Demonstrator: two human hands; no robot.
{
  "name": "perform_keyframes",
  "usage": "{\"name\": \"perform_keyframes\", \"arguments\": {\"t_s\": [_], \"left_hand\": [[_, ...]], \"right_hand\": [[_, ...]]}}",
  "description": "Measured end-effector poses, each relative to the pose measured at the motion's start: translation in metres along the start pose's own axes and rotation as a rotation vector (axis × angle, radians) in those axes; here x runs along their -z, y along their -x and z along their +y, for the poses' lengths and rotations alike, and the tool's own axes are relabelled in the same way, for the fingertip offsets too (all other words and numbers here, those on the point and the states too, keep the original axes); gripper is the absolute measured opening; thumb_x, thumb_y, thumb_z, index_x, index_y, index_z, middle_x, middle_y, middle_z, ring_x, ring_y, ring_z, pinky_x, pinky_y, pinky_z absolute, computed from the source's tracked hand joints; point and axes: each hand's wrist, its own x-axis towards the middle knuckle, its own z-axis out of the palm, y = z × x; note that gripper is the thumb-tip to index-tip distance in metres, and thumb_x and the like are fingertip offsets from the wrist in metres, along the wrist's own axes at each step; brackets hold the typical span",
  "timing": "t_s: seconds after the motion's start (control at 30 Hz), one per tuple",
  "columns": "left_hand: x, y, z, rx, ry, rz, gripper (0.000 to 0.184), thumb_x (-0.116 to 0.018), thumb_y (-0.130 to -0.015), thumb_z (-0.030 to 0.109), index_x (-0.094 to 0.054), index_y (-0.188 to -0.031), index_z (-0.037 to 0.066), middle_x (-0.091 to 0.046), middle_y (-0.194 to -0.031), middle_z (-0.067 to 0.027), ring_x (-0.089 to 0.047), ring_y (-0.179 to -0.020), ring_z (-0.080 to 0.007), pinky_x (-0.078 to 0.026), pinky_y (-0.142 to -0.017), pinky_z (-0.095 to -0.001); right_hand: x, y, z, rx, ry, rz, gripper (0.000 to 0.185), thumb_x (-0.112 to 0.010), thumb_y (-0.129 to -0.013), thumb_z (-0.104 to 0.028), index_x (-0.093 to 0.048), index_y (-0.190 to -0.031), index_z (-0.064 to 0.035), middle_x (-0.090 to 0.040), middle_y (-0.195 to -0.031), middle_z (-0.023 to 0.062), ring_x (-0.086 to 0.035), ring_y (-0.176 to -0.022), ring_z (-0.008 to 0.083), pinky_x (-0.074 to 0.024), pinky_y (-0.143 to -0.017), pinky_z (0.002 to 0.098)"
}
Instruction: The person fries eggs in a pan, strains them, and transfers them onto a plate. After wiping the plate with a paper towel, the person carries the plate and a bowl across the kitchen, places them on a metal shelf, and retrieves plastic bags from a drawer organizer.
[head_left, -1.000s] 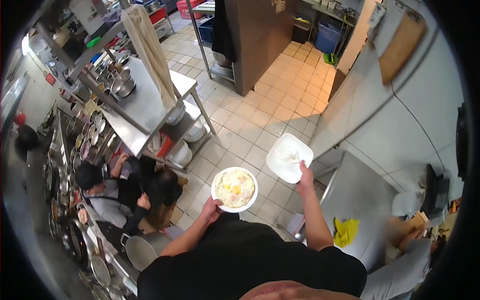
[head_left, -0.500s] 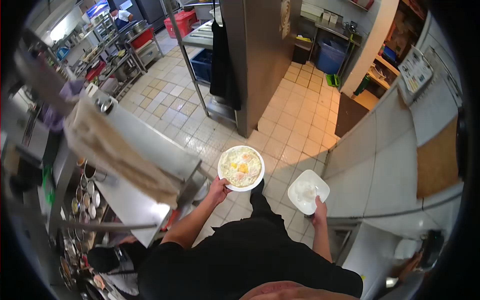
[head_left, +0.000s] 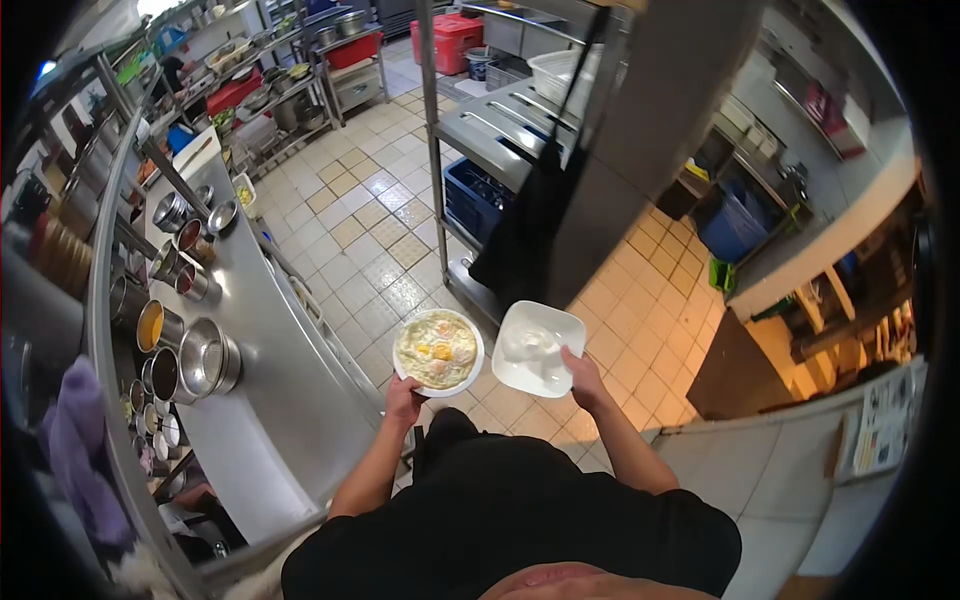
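Observation:
My left hand (head_left: 403,400) grips the lower left rim of a round white plate (head_left: 480,362), with the thumb over its edge. Pale food with yellow yolks (head_left: 438,350) covers that plate. In my right hand (head_left: 583,380) is a squarish white dish (head_left: 512,376), held by its right edge, with something white (head_left: 530,344) in its middle. The two dishes are close side by side, a narrow gap between them, above the tiled floor.
A steel counter (head_left: 270,400) with metal bowls (head_left: 203,357) and sauce pots runs along the left. Ahead stand a metal rack (head_left: 445,130) with a blue crate (head_left: 475,205), a hanging black apron (head_left: 520,240) and a pillar. Tiled floor (head_left: 360,260) stretches ahead; a purple cloth (head_left: 85,450) hangs far left.
The view has moved forward, past the hanging cloth, towards the rack. The dish in my right hand has come left, nearer the round plate. Both hands keep their hold.

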Motion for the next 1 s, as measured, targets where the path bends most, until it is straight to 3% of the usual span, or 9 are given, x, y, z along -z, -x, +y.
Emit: {"name": "perform_keyframes", "arguments": {"t_s": [0.13, 0.3, 0.4, 0.63, 0.8, 0.97, 1.0], "left_hand": [[0.015, -0.07, 0.052, -0.034, 0.002, 0.09, 0.049, -0.047, -0.071, -0.003, -0.047, -0.12, 0.001, -0.061, -0.107, -0.0138, -0.065, -0.09, -0.0287, -0.057, -0.076, -0.0465], [0.039, -0.18, 0.139, -0.039, -0.025, -0.037, 0.062, -0.044, -0.069, -0.003, -0.039, -0.131, 0.0, -0.057, -0.119, -0.0168, -0.062, -0.101, -0.0331, -0.055, -0.082, -0.0491], [0.042, -0.247, 0.198, -0.027, 0.061, -0.013, 0.057, -0.042, -0.07, -0.005, -0.042, -0.127, -0.002, -0.059, -0.114, -0.0178, -0.064, -0.097, -0.0331, -0.057, -0.077, -0.0483], [0.04, -0.436, 0.341, 0.02, -0.056, -0.051, 0.054, -0.045, -0.07, -0.005, -0.045, -0.124, -0.002, -0.06, -0.115, -0.0159, -0.064, -0.096, -0.031, -0.056, -0.076, -0.0472], [-0.015, -0.581, 0.447, 0.02, -0.151, -0.149, 0.053, -0.046, -0.07, -0.005, -0.046, -0.123, -0.001, -0.06, -0.115, -0.0155, -0.063, -0.097, -0.0298, -0.056, -0.077, -0.0456], [-0.098, -0.718, 0.558, 0.021, -0.25, -0.303, 0.058, -0.045, -0.067, -0.004, -0.044, -0.126, -0.004, -0.059, -0.118, -0.0164, -0.06, -0.106, -0.0311, -0.051, -0.088, -0.0433], [-0.12, -0.743, 0.582, 0.015, -0.292, -0.335, 0.059, -0.046, -0.067, -0.003, -0.044, -0.126, -0.003, -0.06, -0.118, -0.016, -0.061, -0.104, -0.0312, -0.053, -0.083, -0.0422]], "right_hand": [[-0.063, -0.094, -0.021, -0.084, 0.086, -0.099, 0.036, -0.054, -0.096, -0.028, -0.057, -0.115, 0.003, -0.066, -0.101, 0.0078, -0.064, -0.087, 0.0164, -0.0501, -0.08, 0.0298], [-0.133, -0.195, -0.025, -0.14, 0.035, -0.178, 0.033, -0.055, -0.095, -0.024, -0.058, -0.114, 0.0027, -0.065, -0.101, 0.0103, -0.064, -0.087, 0.0175, -0.0516, -0.077, 0.0305], [-0.183, -0.25, -0.036, -0.187, 0.108, -0.142, 0.031, -0.054, -0.096, -0.022, -0.058, -0.115, 0.002, -0.065, -0.101, 0.0101, -0.065, -0.086, 0.0176, -0.0524, -0.076, 0.0304], [-0.302, -0.392, -0.074, -0.234, -0.021, -0.245, 0.036, -0.051, -0.097, -0.02, -0.049, -0.126, 0.002, -0.062, -0.113, 0.0127, -0.064, -0.097, 0.0204, -0.0509, -0.087, 0.034], [-0.375, -0.511, -0.095, -0.178, -0.188, -0.267, 0.037, -0.053, -0.096, -0.024, -0.053, -0.122, 0.0018, -0.063, -0.111, 0.0104, -0.063, -0.097, 0.0186, -0.0506, -0.084, 0.0324], [-0.428, -0.624, -0.135, -0.11, -0.245, -0.226, 0.037, -0.05, -0.098, -0.026, -0.054, -0.123, 0.0016, -0.063, -0.111, 0.0109, -0.062, -0.098, 0.0173, -0.0492, -0.086, 0.0311], [-0.433, -0.642, -0.145, -0.113, -0.279, -0.236, 0.037, -0.05, -0.098, -0.027, -0.055, -0.121, 0.002, -0.064, -0.11, 0.0111, -0.062, -0.097, 0.0172, -0.0493, -0.086, 0.031]]}}
